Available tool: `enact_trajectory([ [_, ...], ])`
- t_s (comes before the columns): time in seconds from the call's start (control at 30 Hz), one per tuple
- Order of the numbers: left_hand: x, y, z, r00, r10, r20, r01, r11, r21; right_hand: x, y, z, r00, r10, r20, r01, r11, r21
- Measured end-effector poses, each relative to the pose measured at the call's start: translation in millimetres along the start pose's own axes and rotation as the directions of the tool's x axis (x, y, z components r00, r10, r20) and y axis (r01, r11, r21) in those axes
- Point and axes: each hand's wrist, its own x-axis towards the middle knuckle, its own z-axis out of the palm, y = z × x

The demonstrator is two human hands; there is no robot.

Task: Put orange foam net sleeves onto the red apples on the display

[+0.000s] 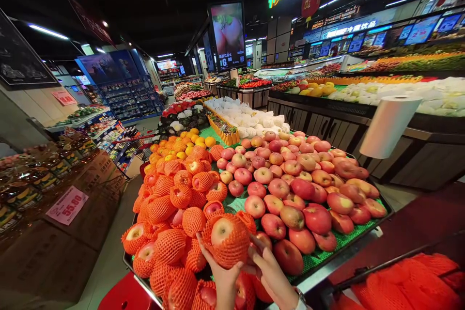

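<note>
- Netted apple [225, 240]: I am holding it at 6 o'clock of the view, raised just over the front rows of the display tray [348, 247]; the orange foam net is covering all but the top, where the stem dimple is showing.
- Left hand [221, 276]: my grip is cupping the apple from below, fingers spread up along its left side.
- Right hand [271, 273]: my grip is closing narrow on the net's lower right edge, fingertips pinching the foam.
- Handling, as I judge it: the fruit is firm and moderately heavy, bruising if dropped; the foam is soft, springy and giving good friction, but it is sliding over the skin, so I am taking the weight underneath rather than by the net alone.
- Netted apples [170, 198]: heaped from 9 to 11 o'clock of my hands, touching one another.
- Bare apples [301, 189]: lying on green matting from 12 to 2 o'clock.
- Edges: the tray rim is running close at 4 o'clock; the heap is crowding 9 o'clock.
- Open room: lying above the fruit and toward me at 6 o'clock.
- Bag roll [388, 126]: hanging well apart at 2 o'clock.
</note>
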Motion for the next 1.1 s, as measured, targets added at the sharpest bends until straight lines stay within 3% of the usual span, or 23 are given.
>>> enact_trajectory([
  [0.1,1.4,-1.8,1.3,0.993,-0.113,0.046,0.119,0.978,-0.172,3.3,-2.9,-8.5,0.981,-0.181,-0.074,0.159,0.96,-0.232],
  [0.17,1.7,1.1,4.7,0.977,-0.189,0.102,0.211,0.937,-0.279,6.8,-6.5,-13.6,0.931,-0.343,-0.122,0.277,0.886,-0.371],
  [0.27,1.1,9.0,10.8,0.955,-0.246,0.166,0.292,0.878,-0.38,11.2,-17.3,-13.3,0.887,-0.461,-0.033,0.395,0.792,-0.465],
  [0.37,-1.2,8.6,12.9,0.922,-0.285,0.264,0.375,0.826,-0.42,14.7,-29.4,-2.9,0.888,-0.447,0.111,0.436,0.74,-0.513],
  [0.43,-3.0,3.2,12.5,0.903,-0.31,0.297,0.418,0.791,-0.447,16.6,-32.9,5.5,0.906,-0.399,0.138,0.405,0.728,-0.553],
  [0.57,-5.7,-0.2,13.3,0.887,-0.379,0.264,0.462,0.741,-0.488,16.9,-21.6,15.1,0.921,-0.376,0.101,0.36,0.724,-0.588],
  [0.73,-12.7,16.0,18.3,0.885,-0.414,0.214,0.463,0.728,-0.506,11.4,11.1,15.3,0.895,-0.445,0.028,0.386,0.742,-0.548],
  [0.87,-15.1,16.1,14.0,0.905,-0.36,0.226,0.425,0.773,-0.471,9.7,19.8,9.7,0.894,-0.447,0.016,0.38,0.74,-0.555],
  [1.0,-6.4,5.0,4.2,0.931,-0.218,0.292,0.314,0.888,-0.337,13.2,-2.4,-2.5,0.928,-0.363,0.079,0.348,0.774,-0.529],
  [1.1,0.6,5.7,0.9,0.923,-0.175,0.343,0.248,0.952,-0.181,17.3,-19.9,-8.4,0.93,-0.331,0.157,0.365,0.792,-0.49],
])
